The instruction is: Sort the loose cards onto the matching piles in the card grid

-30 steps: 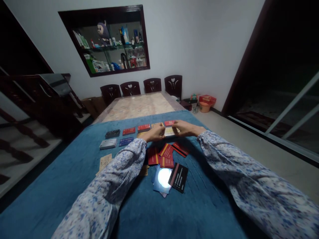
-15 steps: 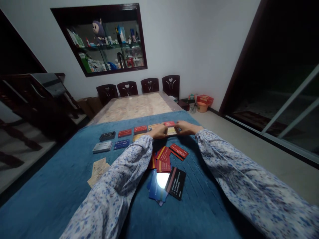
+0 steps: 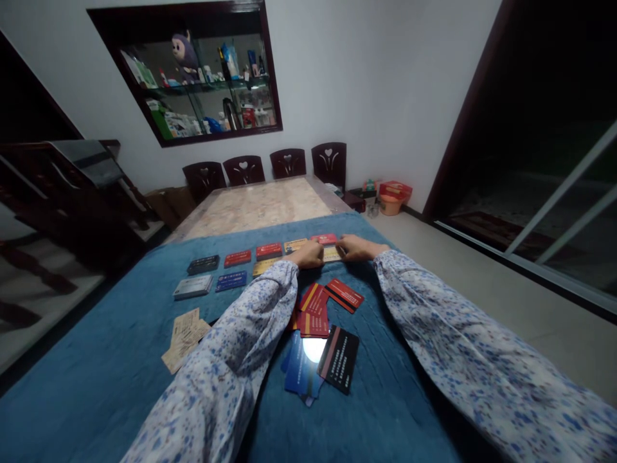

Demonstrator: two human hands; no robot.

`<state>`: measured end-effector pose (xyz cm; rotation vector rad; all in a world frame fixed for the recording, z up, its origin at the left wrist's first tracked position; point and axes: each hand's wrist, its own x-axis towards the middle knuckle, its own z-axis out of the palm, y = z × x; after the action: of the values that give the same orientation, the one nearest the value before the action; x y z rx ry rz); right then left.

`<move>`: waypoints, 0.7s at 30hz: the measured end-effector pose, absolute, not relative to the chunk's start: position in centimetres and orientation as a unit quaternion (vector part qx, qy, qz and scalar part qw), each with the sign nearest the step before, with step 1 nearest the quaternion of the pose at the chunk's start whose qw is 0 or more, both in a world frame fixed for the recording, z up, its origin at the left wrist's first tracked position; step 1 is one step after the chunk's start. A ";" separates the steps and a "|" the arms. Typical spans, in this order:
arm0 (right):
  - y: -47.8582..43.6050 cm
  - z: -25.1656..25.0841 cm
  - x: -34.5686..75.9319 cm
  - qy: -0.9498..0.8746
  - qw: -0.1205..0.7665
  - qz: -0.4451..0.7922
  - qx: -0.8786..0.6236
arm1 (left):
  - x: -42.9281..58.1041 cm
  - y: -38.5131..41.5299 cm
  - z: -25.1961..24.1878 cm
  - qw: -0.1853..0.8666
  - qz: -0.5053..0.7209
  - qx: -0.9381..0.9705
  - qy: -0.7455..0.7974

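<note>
Both arms reach far out over a blue cloth (image 3: 120, 379). My left hand (image 3: 308, 254) and my right hand (image 3: 354, 247) pinch the two ends of a pale yellow card (image 3: 332, 254) lying flat at the right end of the nearer row. Beyond it lies a red card (image 3: 324, 238). The rows run left: a yellowish card (image 3: 295, 245), red cards (image 3: 268, 250) (image 3: 237, 258), a black card (image 3: 203, 264), then a blue card (image 3: 231, 280) and a grey card (image 3: 193, 287). Loose red cards (image 3: 343, 294) lie below my hands.
A heap of red, blue and black cards (image 3: 340, 359) lies between my forearms. Tan cards (image 3: 184, 331) sit at the left. Beyond the cloth are a bare marble tabletop (image 3: 260, 204), several dark chairs (image 3: 243, 170), a wall cabinet (image 3: 202, 71) and glass doors at the right.
Both hands lowered the pale yellow card from just above the cloth onto it, beside the row. The view has shifted slightly.
</note>
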<state>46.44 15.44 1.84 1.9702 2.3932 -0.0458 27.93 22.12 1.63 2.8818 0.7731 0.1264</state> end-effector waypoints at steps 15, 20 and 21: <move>16.0 1.5 46.5 0.771 0.035 -0.040 0.635 | 28.5 21.9 1.9 0.080 0.006 0.964 0.255; 15.9 1.6 46.4 0.764 0.022 -0.053 0.643 | 28.5 21.9 1.6 0.074 0.009 0.966 0.249; 15.9 1.7 46.4 0.763 0.021 -0.053 0.643 | 28.5 21.9 1.6 0.072 0.009 0.966 0.248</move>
<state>46.35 15.86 1.66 1.9942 2.3660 -0.1645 28.53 21.89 1.61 2.9039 0.7440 0.0270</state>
